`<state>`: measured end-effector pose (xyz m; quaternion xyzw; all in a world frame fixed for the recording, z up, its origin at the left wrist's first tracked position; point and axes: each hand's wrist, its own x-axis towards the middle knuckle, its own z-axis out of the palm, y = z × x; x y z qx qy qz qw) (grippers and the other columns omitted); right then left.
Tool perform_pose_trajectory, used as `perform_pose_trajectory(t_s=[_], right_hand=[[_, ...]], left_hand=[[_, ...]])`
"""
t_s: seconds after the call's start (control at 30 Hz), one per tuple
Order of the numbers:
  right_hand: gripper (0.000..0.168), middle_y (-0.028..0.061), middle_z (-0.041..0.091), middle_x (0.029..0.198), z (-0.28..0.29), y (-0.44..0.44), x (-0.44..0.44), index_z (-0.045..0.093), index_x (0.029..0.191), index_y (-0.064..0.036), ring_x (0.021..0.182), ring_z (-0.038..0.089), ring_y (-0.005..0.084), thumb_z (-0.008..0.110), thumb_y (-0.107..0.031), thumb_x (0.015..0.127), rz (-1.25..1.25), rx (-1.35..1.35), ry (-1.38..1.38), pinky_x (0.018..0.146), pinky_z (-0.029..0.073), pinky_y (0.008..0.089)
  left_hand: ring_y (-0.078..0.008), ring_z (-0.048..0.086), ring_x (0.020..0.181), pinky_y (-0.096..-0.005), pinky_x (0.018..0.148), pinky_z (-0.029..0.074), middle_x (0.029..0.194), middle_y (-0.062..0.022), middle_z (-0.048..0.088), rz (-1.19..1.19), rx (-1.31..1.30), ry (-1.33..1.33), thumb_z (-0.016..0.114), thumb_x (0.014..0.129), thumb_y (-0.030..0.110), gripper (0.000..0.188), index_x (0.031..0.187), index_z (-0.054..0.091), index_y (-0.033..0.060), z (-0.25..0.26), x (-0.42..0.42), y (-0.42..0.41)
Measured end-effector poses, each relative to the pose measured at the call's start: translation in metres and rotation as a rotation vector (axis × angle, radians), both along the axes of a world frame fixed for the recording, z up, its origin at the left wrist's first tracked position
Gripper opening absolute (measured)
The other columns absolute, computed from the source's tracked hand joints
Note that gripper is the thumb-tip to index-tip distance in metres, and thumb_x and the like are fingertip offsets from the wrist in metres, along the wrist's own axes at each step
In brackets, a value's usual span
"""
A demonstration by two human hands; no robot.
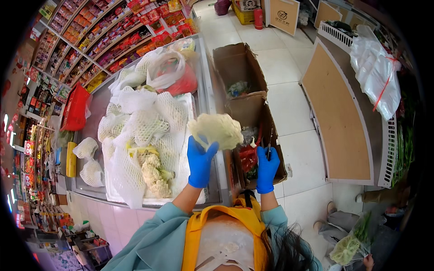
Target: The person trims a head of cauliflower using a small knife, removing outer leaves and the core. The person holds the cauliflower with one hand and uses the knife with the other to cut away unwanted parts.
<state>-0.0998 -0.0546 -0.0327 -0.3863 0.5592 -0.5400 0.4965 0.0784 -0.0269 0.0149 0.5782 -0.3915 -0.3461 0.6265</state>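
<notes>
My left hand [200, 161], in a blue glove, grips a large pale cauliflower head [217, 130] over the metal edge of the display table. My right hand [268, 167], also gloved in blue, is closed around a slim knife [270, 142], its dark narrow blade pointing up and away. Between the two hands, a small white cauliflower scrap [253, 142] shows over an open cardboard box [249, 105]. To the left, several cauliflowers in white foam net sleeves [151, 123] are heaped on a white foam tray [183, 162]. One unwrapped cauliflower [156, 178] lies at the tray's near end.
A second cardboard box [234, 62] stands beyond the first, with leafy scraps inside. Loose foam nets [91, 169] and a red basket [74, 108] are at the table's left. On the right stands a wooden-panelled display stand [335, 125]; a person's hand [368, 261] holds bagged greens.
</notes>
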Motion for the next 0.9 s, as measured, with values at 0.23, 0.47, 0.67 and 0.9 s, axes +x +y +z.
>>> perform_pose_trajectory(t_s=[0.23, 0.47, 0.67, 0.9], right_hand=[[0.022, -0.0006, 0.064, 0.092, 0.004, -0.018, 0.000, 0.061, 0.096, -0.009, 0.061, 0.045, 0.0042, 0.052, -0.030, 0.093, 0.368, 0.270, -0.526, 0.050, 0.034, 0.0192], [0.036, 0.0063, 0.062, 0.111, -0.031, -0.014, 0.017, 0.057, 0.118, -0.006, 0.102, 0.060, 0.0161, 0.050, -0.031, 0.093, 0.493, 0.218, -0.836, 0.087, 0.049, 0.0298], [0.035, 0.0005, 0.062, 0.109, -0.006, -0.011, 0.026, 0.053, 0.124, -0.010, 0.094, 0.060, 0.0114, 0.045, -0.030, 0.096, 0.416, 0.198, -0.741, 0.076, 0.050, 0.0247], [0.032, 0.0021, 0.060, 0.114, 0.004, -0.011, 0.033, 0.053, 0.123, -0.009, 0.098, 0.059, 0.0112, 0.045, -0.024, 0.096, 0.299, 0.292, -0.893, 0.080, 0.049, 0.0257]], left_hand=[[-0.0234, 0.052, 0.091, -0.0321, 0.079, 0.045, 0.101, -0.0096, 0.050, -0.169, 0.081, -0.098, 0.075, 0.074, 0.005, 0.041, 0.107, 0.052, 0.0068, -0.046, 0.002, 0.019], [-0.0283, 0.046, 0.103, -0.0335, 0.085, 0.042, 0.106, -0.0107, 0.044, -0.177, -0.147, -0.578, 0.075, 0.070, 0.001, 0.046, 0.108, 0.050, 0.0078, -0.013, 0.009, 0.021], [-0.0178, 0.049, 0.107, -0.0313, 0.092, 0.041, 0.113, -0.0039, 0.051, -0.270, 0.092, 0.190, 0.063, 0.086, 0.013, 0.040, 0.122, 0.047, 0.0071, -0.004, 0.018, 0.017], [-0.0186, 0.047, 0.115, -0.0318, 0.099, 0.037, 0.124, -0.0077, 0.050, -0.321, 0.130, 0.348, 0.061, 0.088, 0.023, 0.049, 0.129, 0.043, 0.0032, -0.003, 0.018, 0.009]])
